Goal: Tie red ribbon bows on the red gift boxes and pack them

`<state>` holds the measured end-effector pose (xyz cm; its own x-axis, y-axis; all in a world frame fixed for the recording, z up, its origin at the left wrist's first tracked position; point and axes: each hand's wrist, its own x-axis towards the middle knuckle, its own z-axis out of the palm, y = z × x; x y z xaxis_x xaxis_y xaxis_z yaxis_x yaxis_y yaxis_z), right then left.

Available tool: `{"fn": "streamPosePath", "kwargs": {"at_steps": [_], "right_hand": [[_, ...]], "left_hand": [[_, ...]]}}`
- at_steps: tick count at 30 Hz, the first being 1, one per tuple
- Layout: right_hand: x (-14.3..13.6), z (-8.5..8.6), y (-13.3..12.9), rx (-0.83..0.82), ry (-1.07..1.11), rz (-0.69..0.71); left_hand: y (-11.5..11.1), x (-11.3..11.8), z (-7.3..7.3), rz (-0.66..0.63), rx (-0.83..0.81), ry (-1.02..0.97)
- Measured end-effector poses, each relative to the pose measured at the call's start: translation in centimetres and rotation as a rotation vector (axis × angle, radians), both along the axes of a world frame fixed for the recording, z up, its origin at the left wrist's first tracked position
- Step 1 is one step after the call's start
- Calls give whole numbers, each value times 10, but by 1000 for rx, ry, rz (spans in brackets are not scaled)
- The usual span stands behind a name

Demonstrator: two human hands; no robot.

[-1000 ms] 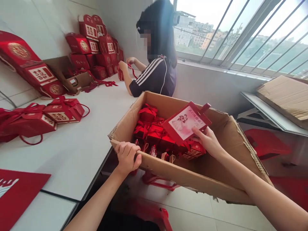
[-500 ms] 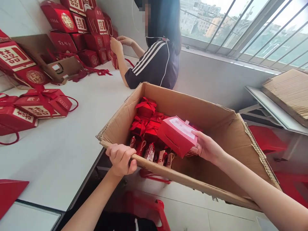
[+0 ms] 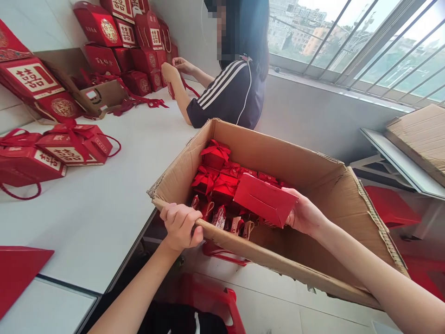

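Note:
My left hand (image 3: pixel 181 225) grips the near rim of a large cardboard box (image 3: pixel 313 176) that stands beside the white table (image 3: pixel 104 199). Inside the box lie several small red gift boxes with ribbons (image 3: pixel 215 171). My right hand (image 3: pixel 306 215) reaches into the cardboard box and holds a red gift box (image 3: pixel 264 199) tilted on its side, just above the others.
Another person in a dark striped top (image 3: pixel 229 93) sits at the table's far end handling red ribbon. Red gift bags (image 3: pixel 74 146) lie on the table at left, more are stacked against the wall (image 3: pixel 121 41). Flat cardboard (image 3: pixel 420 134) rests on a shelf at right.
My right hand has turned the red gift box over, so its picture side no longer shows, and lowered it into the cardboard box. My left hand stays on the rim.

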<state>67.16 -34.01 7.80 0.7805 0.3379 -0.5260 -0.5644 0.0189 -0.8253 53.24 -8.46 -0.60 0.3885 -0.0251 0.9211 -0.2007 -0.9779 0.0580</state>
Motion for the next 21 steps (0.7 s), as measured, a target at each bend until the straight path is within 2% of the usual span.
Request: {"fn": "streamPosePath", "kwargs": {"at_steps": [3,6,9,12,14,17,19,21], "right_hand": [[2,-3,-1,-58,55,47],[10,1,-10,-153,-207,120],[22,12,-29,-419,-603,406],[31,19,-47,-798,-809,722],[34,16,-52,-1034,-818,871],[34,1,-51,-1277,-642,1068],[31,-11,-49,-1331,-498,1165],[24,-21,-48,-1322,-473,1166]], "left_hand": [[1,0,-1,-6,4,-5],[2,1,-2,-8,-3,-20],[1,2,-3,-5,-8,-26],[1,2,-2,-12,-6,-24],[0,2,-1,-20,-8,-24],[0,2,-1,-23,-15,-24],[0,3,-2,-26,-22,-14],[-1,3,-3,-31,-30,2]]}}
